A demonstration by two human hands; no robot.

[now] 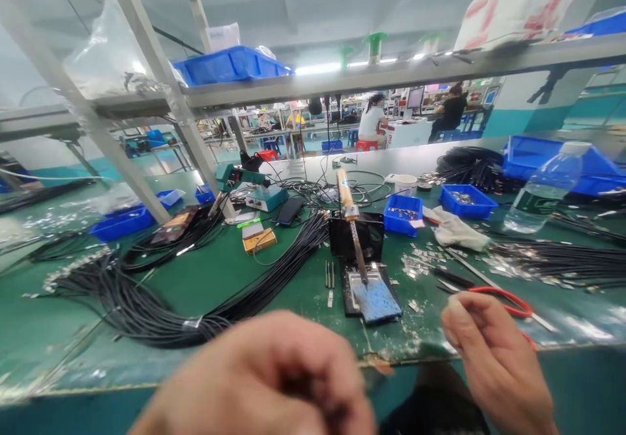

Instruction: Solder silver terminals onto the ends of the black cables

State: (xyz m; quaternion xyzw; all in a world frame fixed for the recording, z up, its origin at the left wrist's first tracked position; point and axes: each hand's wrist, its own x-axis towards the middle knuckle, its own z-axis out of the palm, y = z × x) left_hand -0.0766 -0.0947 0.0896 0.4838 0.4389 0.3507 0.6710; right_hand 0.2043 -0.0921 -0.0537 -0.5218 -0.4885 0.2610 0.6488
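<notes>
My left hand (264, 376) is large and blurred at the bottom, its fingers curled inward; anything inside them is hidden. On the right, my right hand (493, 363) is closed in a pinch at the table's front edge, and I cannot make out what it may hold. Just beyond it lie red-handled scissors (513, 301). Between and beyond my hands, a wooden-handled soldering iron (345, 197) leans in its black stand, its tip end at a blue sponge (379, 303). A bundle of black cables (278, 278) curves across the green table (186, 285) behind my left hand.
Small blue bins (403, 215) with metal parts stand behind the iron. A white glove (460, 229), a plastic bottle (548, 187) and scattered metal pieces (425, 259) lie on the right. An overhead shelf (313, 85) spans the table. Other people sit farther back.
</notes>
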